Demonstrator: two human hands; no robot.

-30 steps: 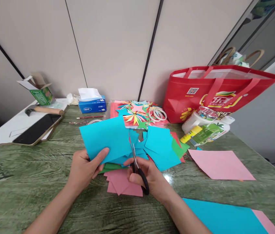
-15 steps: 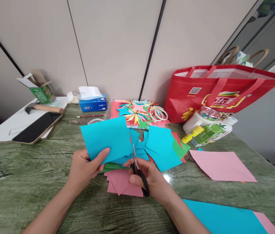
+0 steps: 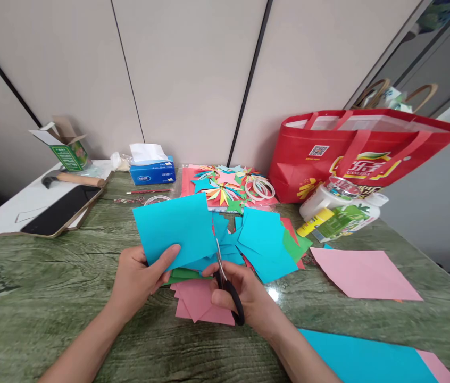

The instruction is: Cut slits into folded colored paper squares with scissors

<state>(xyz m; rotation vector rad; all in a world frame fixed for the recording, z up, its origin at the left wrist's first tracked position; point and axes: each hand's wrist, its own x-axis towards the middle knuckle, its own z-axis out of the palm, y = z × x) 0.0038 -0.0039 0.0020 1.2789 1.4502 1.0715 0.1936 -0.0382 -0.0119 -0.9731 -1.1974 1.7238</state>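
My left hand (image 3: 143, 274) pinches the blue sheet (image 3: 173, 229) at its lower left part, thumb pressed flat on the face I see and the other fingers curled behind it. My right hand (image 3: 244, 292) is closed around the black-handled scissors (image 3: 234, 299), fingers at the handles; the blades point up and away from me, beside the sheet's right edge. From my camera I cannot tell whether blade and sheet touch.

Between the two hands and a little below them, I see pink pieces (image 3: 195, 300) on the table (image 3: 29, 319), with green paper (image 3: 185, 274) just above them, partly under the sheet. Just beyond my right hand lies an overlapping pile of blue pieces (image 3: 267, 244), with red and green edges poking out at its right.

Further past the hands, colorful paper stars (image 3: 223, 192) rest on a packet, and white rings (image 3: 259, 188) lie on its right side. Out to the right of my right hand are a yellow glue stick (image 3: 315, 222), white bottles (image 3: 318, 202) and a pink sheet (image 3: 368, 274), with a red bag (image 3: 297, 170) behind the bottles. A larger blue sheet lies nearer me, beside the right forearm.

Beyond my left hand stands a tissue box (image 3: 152, 173); farther left I have a phone (image 3: 63, 210), a hammer (image 3: 79, 179) and an open green box (image 3: 69, 154).
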